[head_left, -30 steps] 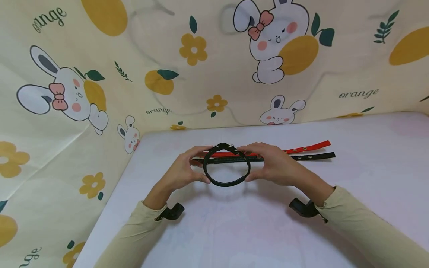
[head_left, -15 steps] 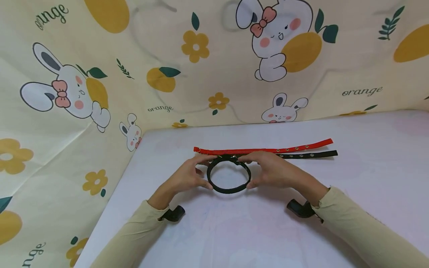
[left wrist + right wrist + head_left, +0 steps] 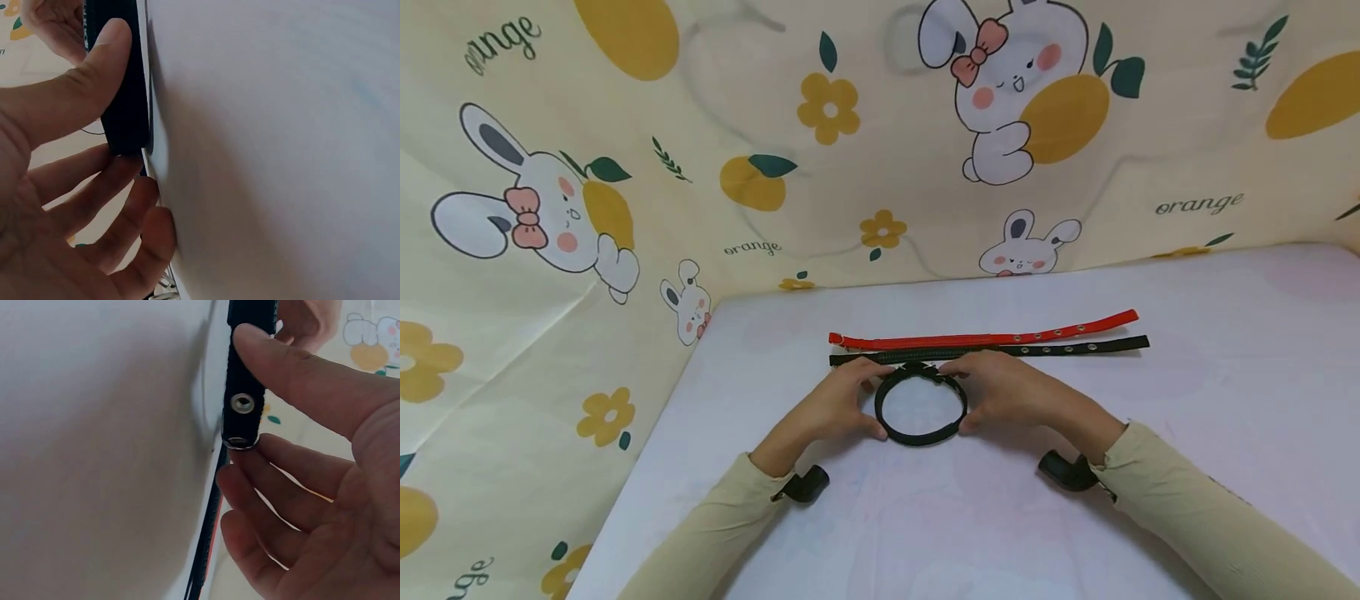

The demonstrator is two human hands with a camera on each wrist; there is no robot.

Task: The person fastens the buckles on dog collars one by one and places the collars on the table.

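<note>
A black collar [image 3: 921,439], fastened into a round loop, is at the middle of the white table. My left hand [image 3: 842,408] holds its left side, the thumb at the near part and fingers at the far part. On the opposite side, my right hand [image 3: 1015,390] grips it the same way. The right wrist view shows a metal eyelet [image 3: 242,403] in the collar's strap, close below the thumb. In the left wrist view the thumb presses on the collar's dark band [image 3: 128,119]. The buckle at the far side is partly covered by fingertips.
Just beyond the loop, a flat black collar [image 3: 1052,350] with eyelets lies stretched out sideways. Behind it runs a red collar [image 3: 917,342], also laid straight. A cloth with rabbits and oranges [image 3: 820,183] hangs behind and to the left of the white table [image 3: 970,533].
Both hands have brought the looped collar down and nearer, away from the two straight collars. The left end of the straight pair now shows, where the left hand covered it before.
</note>
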